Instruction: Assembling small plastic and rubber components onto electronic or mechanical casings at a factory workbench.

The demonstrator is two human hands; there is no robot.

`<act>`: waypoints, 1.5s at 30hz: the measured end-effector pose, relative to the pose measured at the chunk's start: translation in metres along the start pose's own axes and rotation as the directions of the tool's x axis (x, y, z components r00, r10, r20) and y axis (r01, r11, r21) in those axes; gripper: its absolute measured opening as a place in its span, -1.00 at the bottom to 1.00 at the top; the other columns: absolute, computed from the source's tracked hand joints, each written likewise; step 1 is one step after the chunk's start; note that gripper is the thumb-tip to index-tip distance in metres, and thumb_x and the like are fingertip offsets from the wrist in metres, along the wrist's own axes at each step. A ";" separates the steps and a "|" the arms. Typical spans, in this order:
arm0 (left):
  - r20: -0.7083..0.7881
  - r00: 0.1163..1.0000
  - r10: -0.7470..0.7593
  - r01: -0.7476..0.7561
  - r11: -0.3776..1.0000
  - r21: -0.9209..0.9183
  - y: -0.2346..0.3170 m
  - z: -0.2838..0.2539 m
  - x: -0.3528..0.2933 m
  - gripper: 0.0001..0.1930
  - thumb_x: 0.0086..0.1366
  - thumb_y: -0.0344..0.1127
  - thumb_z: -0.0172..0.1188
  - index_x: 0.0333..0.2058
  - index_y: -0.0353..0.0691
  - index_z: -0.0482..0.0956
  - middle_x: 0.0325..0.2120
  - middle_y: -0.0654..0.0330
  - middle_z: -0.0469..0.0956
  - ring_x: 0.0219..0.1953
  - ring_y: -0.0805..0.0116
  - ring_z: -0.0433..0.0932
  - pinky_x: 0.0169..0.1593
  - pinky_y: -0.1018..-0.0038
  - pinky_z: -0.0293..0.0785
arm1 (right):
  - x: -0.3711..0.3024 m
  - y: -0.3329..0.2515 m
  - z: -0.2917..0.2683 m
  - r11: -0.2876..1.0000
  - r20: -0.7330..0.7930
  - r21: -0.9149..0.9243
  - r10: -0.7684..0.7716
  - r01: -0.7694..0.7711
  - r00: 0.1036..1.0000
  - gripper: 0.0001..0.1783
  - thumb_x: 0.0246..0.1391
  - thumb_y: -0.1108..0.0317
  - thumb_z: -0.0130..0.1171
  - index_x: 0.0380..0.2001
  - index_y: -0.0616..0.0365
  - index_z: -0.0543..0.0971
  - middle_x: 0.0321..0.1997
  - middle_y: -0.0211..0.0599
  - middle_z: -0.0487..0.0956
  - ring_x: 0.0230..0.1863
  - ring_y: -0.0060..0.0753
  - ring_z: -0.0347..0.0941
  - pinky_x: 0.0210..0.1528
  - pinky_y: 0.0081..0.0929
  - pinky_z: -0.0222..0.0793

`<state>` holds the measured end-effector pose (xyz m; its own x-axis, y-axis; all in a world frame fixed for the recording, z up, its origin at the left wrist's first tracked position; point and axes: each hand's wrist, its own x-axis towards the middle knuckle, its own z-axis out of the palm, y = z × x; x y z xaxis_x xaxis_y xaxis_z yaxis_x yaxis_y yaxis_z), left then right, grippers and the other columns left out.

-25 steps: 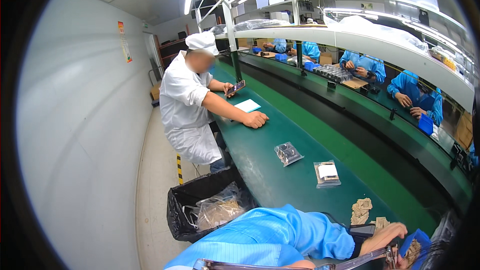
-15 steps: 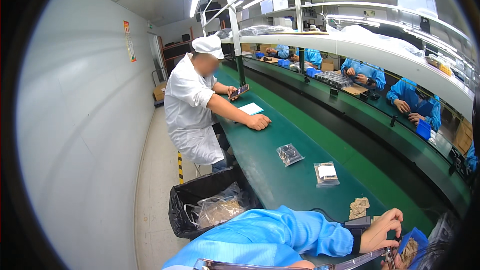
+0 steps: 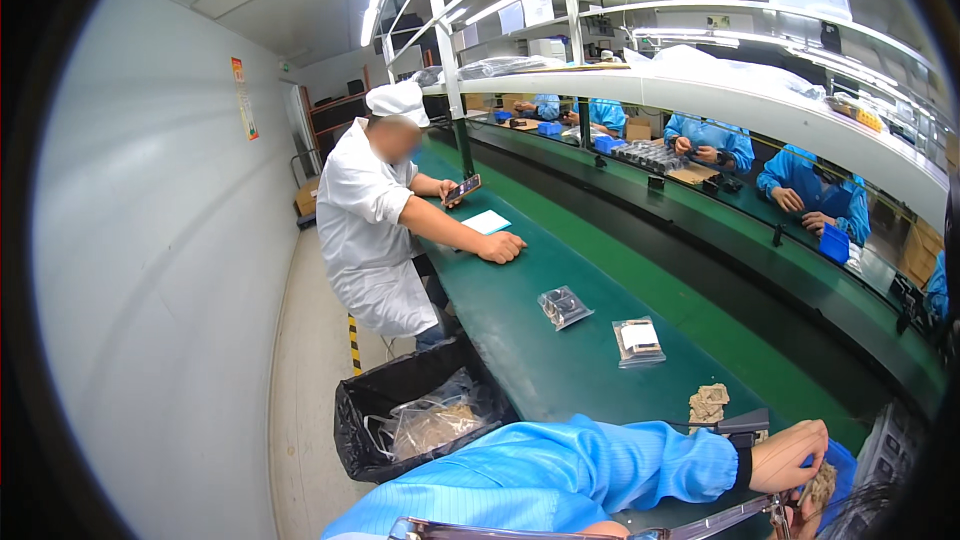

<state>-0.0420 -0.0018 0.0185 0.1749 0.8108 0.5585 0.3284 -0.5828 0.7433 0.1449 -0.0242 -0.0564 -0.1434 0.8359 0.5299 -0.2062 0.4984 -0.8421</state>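
Observation:
My left hand (image 3: 788, 456), in a blue sleeve with a black wristband, is at the lower right. Its fingers bend down and close together at a blue bin (image 3: 842, 468); what they pinch is hidden. Crumpled tan pieces (image 3: 822, 485) show in the bin, right beside the fingertips. Only a little of my right hand (image 3: 803, 518) appears below, partly behind an eyeglass frame, so its fingers cannot be made out. Next to my left wrist lies a dark boxy device (image 3: 742, 422) with a cable. A tan crumpled pile (image 3: 708, 403) rests just beyond it.
Two clear bags of parts, one dark (image 3: 564, 308) and one with a white label (image 3: 638, 341), lie on the green bench (image 3: 520, 360). A black-lined waste bin (image 3: 350, 430) stands left. A person in white (image 3: 365, 230) leans on the bench holding a phone (image 3: 463, 189).
My left hand has turned and its raised fingers have folded downward toward the blue bin. The whole view has shifted slightly, moving the bench things left in the picture.

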 end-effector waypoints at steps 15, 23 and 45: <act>-0.277 0.946 0.167 -0.131 0.981 0.144 -0.015 0.023 0.009 -0.89 0.17 -0.47 0.23 -0.36 -0.16 0.49 -0.07 -0.05 0.46 0.03 -0.03 0.42 0.12 0.23 0.36 | 0.027 -0.024 0.019 0.964 -0.591 0.262 0.190 -0.036 0.784 -0.66 0.32 0.35 0.12 0.10 0.19 0.39 -0.12 -0.22 0.55 -0.20 -0.35 0.60 -0.23 -0.55 0.56; -0.020 0.992 0.122 -0.103 0.907 0.407 -0.031 0.042 0.009 -0.89 0.17 -0.41 0.27 -0.32 -0.27 0.65 -0.05 0.07 0.54 0.03 -0.02 0.45 0.09 0.18 0.41 | 0.029 -0.026 0.008 0.938 -0.604 0.331 0.126 0.104 0.787 -0.58 0.45 0.21 -0.12 0.18 0.29 0.30 -0.10 -0.15 0.44 -0.25 -0.24 0.60 -0.30 -0.51 0.62; 0.261 0.937 -0.230 0.348 0.597 -0.723 -0.013 0.031 -0.013 -0.76 0.32 -0.62 0.18 -0.05 -0.41 0.56 -0.06 0.02 0.62 -0.06 0.35 0.61 0.04 0.43 0.58 | 0.012 -0.025 0.029 0.983 -0.245 0.177 0.093 -0.049 0.965 -0.74 0.40 0.23 0.00 -0.06 0.21 0.39 -0.17 -0.28 0.47 -0.41 -0.67 0.30 -0.47 -0.73 0.25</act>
<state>-0.0199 -0.0035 -0.0097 0.3308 0.9083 0.2561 -0.4142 -0.1041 0.9042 0.1203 -0.0334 -0.0257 0.0795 0.9092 0.4086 -0.3671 0.4078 -0.8360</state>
